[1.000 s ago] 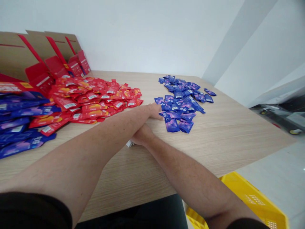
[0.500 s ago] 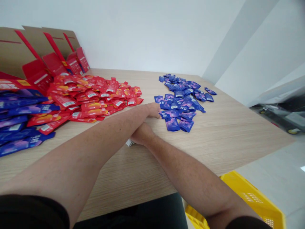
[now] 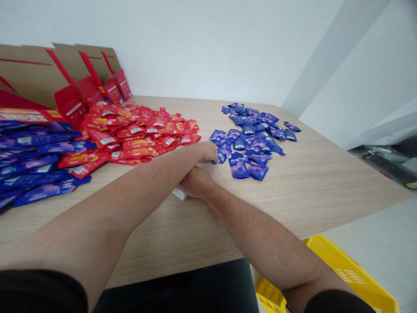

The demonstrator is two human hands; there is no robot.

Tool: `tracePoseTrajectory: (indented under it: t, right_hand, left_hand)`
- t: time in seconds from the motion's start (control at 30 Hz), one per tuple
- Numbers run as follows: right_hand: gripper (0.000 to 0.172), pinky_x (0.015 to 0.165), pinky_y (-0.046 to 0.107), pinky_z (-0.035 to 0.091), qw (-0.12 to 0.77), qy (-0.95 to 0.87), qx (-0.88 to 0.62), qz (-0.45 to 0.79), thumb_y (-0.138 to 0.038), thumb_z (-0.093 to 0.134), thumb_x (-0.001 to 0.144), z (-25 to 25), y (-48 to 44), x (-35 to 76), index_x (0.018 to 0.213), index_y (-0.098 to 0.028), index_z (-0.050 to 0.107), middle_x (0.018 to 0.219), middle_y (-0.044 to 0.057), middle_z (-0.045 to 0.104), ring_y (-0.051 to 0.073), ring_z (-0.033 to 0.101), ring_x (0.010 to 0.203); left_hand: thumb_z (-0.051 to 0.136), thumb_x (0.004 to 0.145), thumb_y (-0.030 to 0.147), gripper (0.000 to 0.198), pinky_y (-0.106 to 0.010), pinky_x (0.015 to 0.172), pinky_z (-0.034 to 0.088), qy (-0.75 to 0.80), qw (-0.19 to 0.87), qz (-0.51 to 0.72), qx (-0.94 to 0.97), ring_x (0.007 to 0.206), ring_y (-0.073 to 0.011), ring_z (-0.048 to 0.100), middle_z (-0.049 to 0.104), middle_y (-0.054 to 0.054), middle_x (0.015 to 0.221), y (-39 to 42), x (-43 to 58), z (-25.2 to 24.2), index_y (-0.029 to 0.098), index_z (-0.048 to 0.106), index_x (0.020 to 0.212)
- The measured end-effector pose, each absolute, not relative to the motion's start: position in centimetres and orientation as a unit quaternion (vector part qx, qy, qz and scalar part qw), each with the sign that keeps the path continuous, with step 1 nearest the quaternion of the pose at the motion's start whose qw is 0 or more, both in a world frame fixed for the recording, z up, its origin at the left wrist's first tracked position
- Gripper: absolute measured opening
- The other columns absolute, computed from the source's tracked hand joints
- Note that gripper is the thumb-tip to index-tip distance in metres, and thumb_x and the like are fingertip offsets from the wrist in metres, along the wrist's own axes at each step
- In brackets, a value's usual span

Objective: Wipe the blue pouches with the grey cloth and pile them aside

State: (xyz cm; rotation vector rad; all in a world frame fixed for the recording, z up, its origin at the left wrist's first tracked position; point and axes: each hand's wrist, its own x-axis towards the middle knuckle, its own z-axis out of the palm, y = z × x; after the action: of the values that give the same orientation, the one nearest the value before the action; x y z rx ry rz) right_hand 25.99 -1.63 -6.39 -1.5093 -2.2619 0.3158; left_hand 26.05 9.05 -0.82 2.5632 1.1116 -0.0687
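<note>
My left hand [image 3: 207, 152] reaches across the wooden table [image 3: 309, 187] to the near left edge of a pile of small blue sachets [image 3: 252, 139]. Its fingers are closed on one blue sachet [image 3: 222, 154], which is tilted up at the pile's edge. My right hand [image 3: 196, 182] rests on the table just under my left forearm. Its fingers are hidden by that forearm. A small white thing [image 3: 180, 194] pokes out from beneath my right hand.
A heap of red sachets [image 3: 137, 134] lies left of centre. Larger blue packets [image 3: 35, 165] are spread at the far left. Flat cardboard boxes with red flaps [image 3: 65, 78] lean on the wall behind. A yellow crate [image 3: 352, 278] stands on the floor at the lower right.
My left hand has drawn back a little from the blue pile with one sachet pinched and lifted. My right hand has stayed in place. The view has shifted slightly.
</note>
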Motion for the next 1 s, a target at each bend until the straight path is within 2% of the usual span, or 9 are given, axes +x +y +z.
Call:
tracePoseTrajectory:
  t: [0.17,0.3,0.4,0.5,0.6,0.67,0.77,0.9,1.0]
  right_hand:
    - [0.048,0.098,0.036,0.053,0.213,-0.827,-0.496,0.153,-0.043,0.068,0.094,-4.9,-2.6,25.9,0.132,-0.014,0.065,0.138,0.017,0.068,0.029,0.066,0.123]
    - [0.038,0.081,0.033,0.053,0.152,-0.857,-0.468,0.152,-0.048,0.066,0.096,-3.5,-3.4,25.7,0.11,-0.013,0.07,0.113,0.015,0.07,0.024,0.069,0.095]
    - [0.032,0.081,0.032,0.051,0.157,-0.892,-0.395,0.15,-0.045,0.069,0.095,-2.7,-4.3,25.3,0.105,-0.014,0.069,0.107,0.012,0.067,0.022,0.066,0.094]
    - [0.024,0.084,0.032,0.051,0.233,-0.897,-0.347,0.145,-0.04,0.073,0.092,-2.4,-5.1,24.9,0.097,-0.017,0.068,0.098,0.008,0.065,0.022,0.062,0.096]
    - [0.02,0.088,0.035,0.052,0.373,-0.846,-0.353,0.144,-0.039,0.074,0.091,-2.6,-5.3,24.9,0.095,-0.02,0.07,0.092,0.006,0.061,0.023,0.058,0.099]
    - [0.022,0.092,0.037,0.052,0.436,-0.806,-0.368,0.161,-0.042,0.075,0.09,-2.9,-5.2,25.0,0.098,-0.022,0.072,0.096,0.007,0.061,0.024,0.056,0.103]
    - [0.025,0.095,0.039,0.052,0.434,-0.793,-0.371,0.212,-0.045,0.076,0.088,-3.1,-4.9,25.2,0.1,-0.023,0.074,0.102,0.007,0.063,0.025,0.057,0.107]
    - [0.023,0.092,0.038,0.053,0.401,-0.787,-0.385,0.267,-0.044,0.074,0.086,-3.2,-4.7,25.3,0.097,-0.023,0.072,0.097,0.005,0.066,0.022,0.062,0.098]
    - [0.033,0.085,0.037,0.055,0.421,-0.723,-0.431,0.337,-0.05,0.076,0.083,-3.6,-4.5,25.5,0.1,-0.023,0.07,0.095,0.003,0.069,0.021,0.065,0.093]
  left_hand:
    - [0.068,0.086,0.036,0.021,-0.026,0.061,0.044,0.415,0.188,0.071,0.887,0.067,-0.0155,0.061,0.07,-0.002,0.07,7.6,22.6,1.5,0.017,0.078,0.084]
    - [0.076,0.076,0.029,0.017,-0.023,0.052,0.034,0.419,0.246,0.26,0.835,0.058,-0.0122,0.051,0.058,0.002,0.059,6.5,17.1,3.9,0.019,0.066,0.068]
    - [0.076,0.074,0.03,0.021,-0.022,0.047,0.031,0.42,0.334,0.364,0.761,0.052,-0.0105,0.046,0.054,0.003,0.057,5.2,12.4,4.7,0.019,0.06,0.066]
    - [0.077,0.072,0.031,0.022,-0.021,0.047,0.035,0.424,0.444,0.433,0.66,0.049,-0.0096,0.047,0.055,0.003,0.058,3.6,8.7,4.5,0.019,0.059,0.071]
    - [0.081,0.068,0.031,0.028,-0.021,0.047,0.039,0.42,0.537,0.451,0.576,0.048,-0.0093,0.049,0.056,0.004,0.058,2.1,6.9,3.3,0.019,0.057,0.075]
    - [0.083,0.066,0.034,0.033,-0.021,0.048,0.04,0.416,0.58,0.451,0.536,0.049,-0.0096,0.051,0.058,0.004,0.059,1.2,6.7,2.2,0.02,0.055,0.075]
    - [0.083,0.066,0.037,0.035,-0.022,0.05,0.042,0.397,0.613,0.445,0.518,0.052,-0.0094,0.052,0.059,0.004,0.061,0.2,7.3,0.5,0.019,0.054,0.073]
    - [0.083,0.067,0.04,0.035,-0.022,0.049,0.039,0.38,0.624,0.429,0.532,0.052,-0.0084,0.048,0.057,0.004,0.061,-0.4,8.2,-1.3,0.019,0.055,0.07]
    - [0.081,0.07,0.042,0.032,-0.022,0.052,0.04,0.372,0.622,0.451,0.521,0.056,-0.0091,0.05,0.059,0.004,0.066,-0.3,8.1,-2.3,0.018,0.059,0.076]
